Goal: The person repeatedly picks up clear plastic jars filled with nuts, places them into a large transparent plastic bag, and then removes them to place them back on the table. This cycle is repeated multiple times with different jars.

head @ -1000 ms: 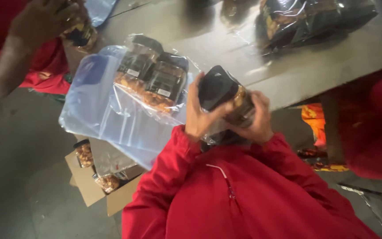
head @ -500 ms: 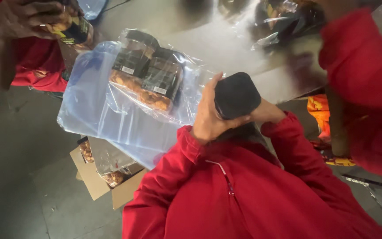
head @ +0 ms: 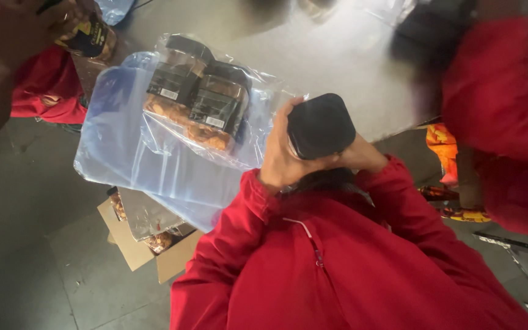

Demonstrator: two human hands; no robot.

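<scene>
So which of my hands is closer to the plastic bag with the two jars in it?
Your left hand. It grips the black-lidded jar on the side facing the bagged jars, almost touching the plastic. Your right hand holds the jar's far side.

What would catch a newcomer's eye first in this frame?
A black square-lidded jar at centre, held by the left hand and right hand. Left of it, two dark-labelled snack jars lie inside a clear plastic bag on the grey table.
</scene>
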